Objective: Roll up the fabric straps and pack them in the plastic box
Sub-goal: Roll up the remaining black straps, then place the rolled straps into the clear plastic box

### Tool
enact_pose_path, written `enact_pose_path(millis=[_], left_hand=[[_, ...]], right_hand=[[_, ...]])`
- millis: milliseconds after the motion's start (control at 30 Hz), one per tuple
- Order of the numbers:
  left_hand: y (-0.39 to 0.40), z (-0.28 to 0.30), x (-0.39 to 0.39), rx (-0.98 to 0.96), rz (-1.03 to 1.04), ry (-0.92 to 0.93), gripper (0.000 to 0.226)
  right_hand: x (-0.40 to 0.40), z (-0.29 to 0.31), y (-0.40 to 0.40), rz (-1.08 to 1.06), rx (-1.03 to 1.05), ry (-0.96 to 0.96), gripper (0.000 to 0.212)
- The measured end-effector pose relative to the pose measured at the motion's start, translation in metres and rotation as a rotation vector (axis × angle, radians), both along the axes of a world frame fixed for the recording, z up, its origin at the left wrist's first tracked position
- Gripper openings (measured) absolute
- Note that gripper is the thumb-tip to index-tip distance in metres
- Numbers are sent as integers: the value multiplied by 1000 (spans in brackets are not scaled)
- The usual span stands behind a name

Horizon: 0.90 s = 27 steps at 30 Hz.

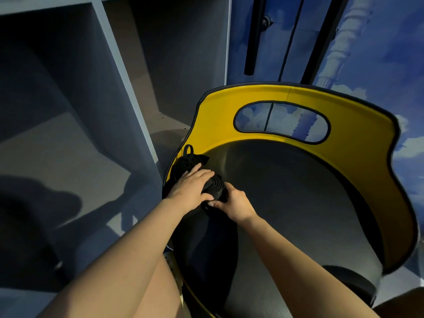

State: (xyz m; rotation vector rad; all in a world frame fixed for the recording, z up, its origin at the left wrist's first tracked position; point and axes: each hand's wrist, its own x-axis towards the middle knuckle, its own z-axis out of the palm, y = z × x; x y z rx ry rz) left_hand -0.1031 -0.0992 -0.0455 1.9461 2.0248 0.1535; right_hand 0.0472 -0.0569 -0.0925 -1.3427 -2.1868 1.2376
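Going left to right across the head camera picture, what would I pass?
Grey shelf unit → loose black straps → left hand → rolled black strap → right hand → black chair seat → yellow chair back.

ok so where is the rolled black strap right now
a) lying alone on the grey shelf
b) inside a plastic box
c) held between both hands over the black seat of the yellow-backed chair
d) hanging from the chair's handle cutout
c: the rolled strap sits between the left hand and right hand, over the black seat of the yellow-backed chair; no plastic box shows.
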Motion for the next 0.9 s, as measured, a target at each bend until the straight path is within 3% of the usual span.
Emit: enact_pose_path(millis=[300, 600, 900], left_hand=[[-11, 14, -1, -92, -8, 85, 80], [-39, 71, -10, 63, -21, 93, 73], [-58, 160, -27, 219, 15, 135, 72]], right_hand=[[35, 24, 0, 46, 92, -182, 78], [62, 92, -4, 164, 475, -277, 67], [43, 188, -11, 199, 654, -231, 67]])
